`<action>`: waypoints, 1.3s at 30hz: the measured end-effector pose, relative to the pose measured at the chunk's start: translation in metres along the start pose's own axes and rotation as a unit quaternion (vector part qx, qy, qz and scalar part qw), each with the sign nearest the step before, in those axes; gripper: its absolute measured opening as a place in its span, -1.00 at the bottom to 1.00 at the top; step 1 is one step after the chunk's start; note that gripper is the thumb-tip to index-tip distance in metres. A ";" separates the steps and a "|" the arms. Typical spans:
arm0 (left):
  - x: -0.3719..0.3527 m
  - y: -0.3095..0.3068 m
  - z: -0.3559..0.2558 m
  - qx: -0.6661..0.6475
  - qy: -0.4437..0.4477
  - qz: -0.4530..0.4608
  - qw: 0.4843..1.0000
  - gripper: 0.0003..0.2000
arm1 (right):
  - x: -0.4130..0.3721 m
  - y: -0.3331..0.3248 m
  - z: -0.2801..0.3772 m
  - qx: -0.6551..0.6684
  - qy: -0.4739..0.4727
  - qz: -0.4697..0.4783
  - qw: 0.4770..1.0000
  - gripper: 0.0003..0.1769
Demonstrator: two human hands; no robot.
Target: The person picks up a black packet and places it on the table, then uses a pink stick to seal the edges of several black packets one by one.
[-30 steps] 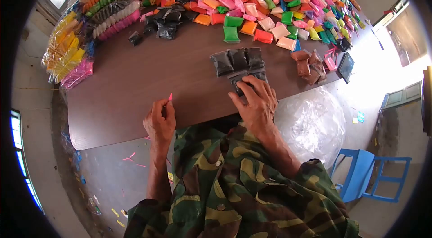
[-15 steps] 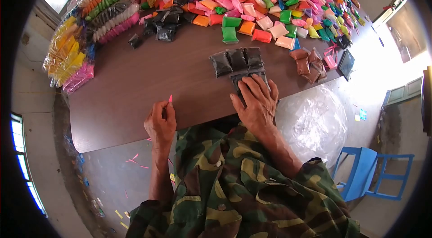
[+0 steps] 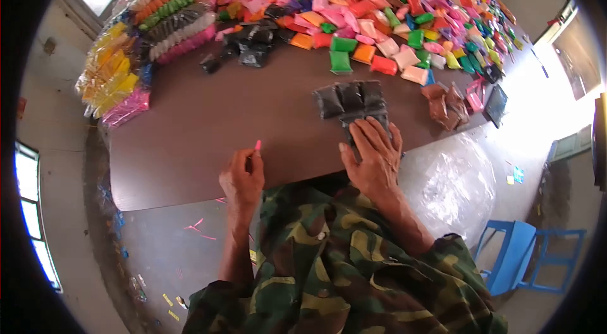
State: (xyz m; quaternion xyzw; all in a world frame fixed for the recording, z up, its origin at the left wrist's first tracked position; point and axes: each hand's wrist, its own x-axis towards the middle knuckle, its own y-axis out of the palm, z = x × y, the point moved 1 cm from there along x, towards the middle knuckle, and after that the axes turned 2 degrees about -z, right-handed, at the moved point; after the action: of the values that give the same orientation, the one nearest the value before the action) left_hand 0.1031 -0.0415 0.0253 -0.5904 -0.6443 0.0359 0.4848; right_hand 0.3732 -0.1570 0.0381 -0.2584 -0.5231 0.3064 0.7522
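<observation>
My left hand [image 3: 243, 176] is closed near the table's front edge, with the tip of a thin pink strip [image 3: 258, 144] sticking up from between thumb and fingers. The rest of the strip is hidden in the fist. My right hand [image 3: 374, 156] lies with fingers stretched out over the lower part of a group of black packets [image 3: 349, 99]. These small, shiny, pillow-shaped packets sit side by side on the brown table [image 3: 253, 106], and the fingers partly cover the lowest ones. Some brown packets [image 3: 446, 105] rest to the right of that hand.
A large heap of colourful packets [image 3: 373, 12] spreads across the back. Loose black packets [image 3: 253, 49] lie in front of it. Bundled packets in clear bags [image 3: 114, 81] line the left side. A clear plastic bag [image 3: 452, 185] and a blue chair [image 3: 515, 255] stand right of the table.
The whole view has shifted, so the table and both hands appear farther right and slightly lower. Against the table and black packets, the hands look nearly still.
</observation>
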 end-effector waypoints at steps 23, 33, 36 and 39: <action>0.004 -0.008 -0.009 -0.031 -0.002 -0.002 1.000 -0.92 | 0.191 0.175 0.090 0.109 -0.084 0.026 0.990 -0.60; 0.004 -0.011 -0.014 -0.033 -0.028 0.004 0.999 -0.92 | 0.203 0.228 0.092 0.104 -0.016 0.042 0.994 -0.60; 0.000 -0.010 -0.010 -0.037 -0.023 -0.009 0.999 -0.92 | 0.201 0.231 0.094 0.151 -0.001 0.044 0.987 -0.62; 0.000 -0.005 -0.006 -0.039 -0.020 -0.031 0.999 -0.93 | 0.189 0.232 0.090 0.202 -0.051 0.048 0.977 -0.61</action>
State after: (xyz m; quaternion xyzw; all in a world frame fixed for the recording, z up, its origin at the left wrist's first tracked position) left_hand 0.1038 -0.0462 0.0312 -0.5875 -0.6730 0.0076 0.4493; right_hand 0.2942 0.1447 0.0206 -0.1105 -0.4750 0.4543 0.7455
